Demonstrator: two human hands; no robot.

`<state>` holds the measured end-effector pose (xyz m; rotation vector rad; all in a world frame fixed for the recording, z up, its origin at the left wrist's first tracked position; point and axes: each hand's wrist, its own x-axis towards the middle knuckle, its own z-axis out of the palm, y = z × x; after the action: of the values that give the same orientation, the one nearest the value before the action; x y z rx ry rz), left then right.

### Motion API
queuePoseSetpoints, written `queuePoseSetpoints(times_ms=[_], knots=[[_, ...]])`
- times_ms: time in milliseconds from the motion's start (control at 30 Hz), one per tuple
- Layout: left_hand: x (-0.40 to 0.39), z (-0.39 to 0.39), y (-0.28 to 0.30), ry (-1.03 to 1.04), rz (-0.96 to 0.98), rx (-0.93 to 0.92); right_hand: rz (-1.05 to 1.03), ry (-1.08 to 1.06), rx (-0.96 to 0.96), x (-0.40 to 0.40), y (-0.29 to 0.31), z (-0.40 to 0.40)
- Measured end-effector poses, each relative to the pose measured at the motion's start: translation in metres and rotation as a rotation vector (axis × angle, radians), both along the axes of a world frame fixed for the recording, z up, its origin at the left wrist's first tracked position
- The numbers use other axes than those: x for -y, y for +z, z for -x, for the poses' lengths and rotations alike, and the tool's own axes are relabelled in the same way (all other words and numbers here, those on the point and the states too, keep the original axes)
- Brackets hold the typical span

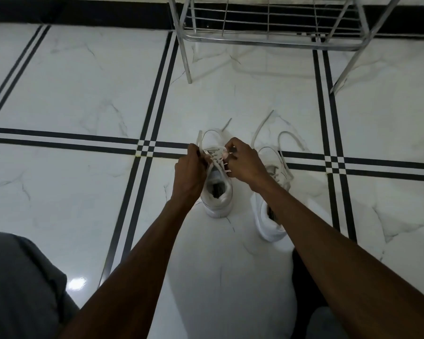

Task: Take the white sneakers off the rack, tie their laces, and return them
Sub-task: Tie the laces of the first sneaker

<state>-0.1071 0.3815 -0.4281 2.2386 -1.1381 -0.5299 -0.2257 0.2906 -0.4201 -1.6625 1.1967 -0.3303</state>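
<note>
Knees in grey fabric (pixel 20 285) sat nearest me, forearms stretched out over the white marble floor (pixel 78 89) with its black double lines. Up ahead, the metal shoe rack (pixel 267 33) stood against the dark skirting, its lowest shelf bare. Both white sneakers were down on the floor, toes pointing at the rack. Left sneaker (pixel 217 192) was between my hands; right sneaker (pixel 272 216) sat just beside it, partly under my right forearm, laces (pixel 289 140) loose and sprawled. My left hand (pixel 190 172) was pinched closed on one lace end (pixel 200 138), pulling up. My right hand (pixel 242 162) was pinched on the other strand over the tongue.
</note>
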Motion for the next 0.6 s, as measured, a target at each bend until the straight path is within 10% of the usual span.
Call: queuePoseSetpoints(times_ms=[367,600], knots=[[-0.004,-0.021,0.031,0.154,0.248,-0.699,-0.477,-0.271,0.391,0.015,0.015,-0.018],[-0.001,-0.041,0.057,0.032,0.399,-0.574,-0.253,0.019,0.286,0.021,0.04,-0.027]])
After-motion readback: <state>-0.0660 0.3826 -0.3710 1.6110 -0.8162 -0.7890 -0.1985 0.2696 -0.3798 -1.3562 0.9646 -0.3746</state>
